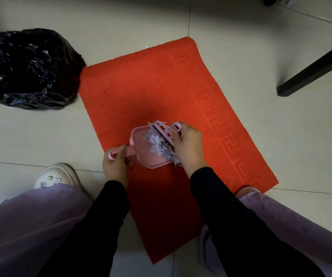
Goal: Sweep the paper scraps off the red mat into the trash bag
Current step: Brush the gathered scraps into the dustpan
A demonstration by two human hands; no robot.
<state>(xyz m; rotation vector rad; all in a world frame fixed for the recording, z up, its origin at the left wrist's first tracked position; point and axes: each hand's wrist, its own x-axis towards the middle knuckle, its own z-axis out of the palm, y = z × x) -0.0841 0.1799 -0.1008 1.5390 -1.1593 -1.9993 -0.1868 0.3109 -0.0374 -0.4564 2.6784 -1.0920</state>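
Most of the red mat (161, 86) shows bare, so the sweeping looks nearly done. What is left, I judge, is tipping the load into the black trash bag (27, 68), which sits on the floor against the mat's far left corner. The pink dustpan (139, 139) rests on the mat with the paper scraps (159, 143) heaped inside. The left hand (115, 164) has its fingers (123, 149) wrapped round the pan's handle; the right hand (187, 145) clasps a small pink brush (164, 129) against the heap.

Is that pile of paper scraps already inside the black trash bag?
No, the paper scraps lie heaped in the pink dustpan on the red mat, well away from the black trash bag.
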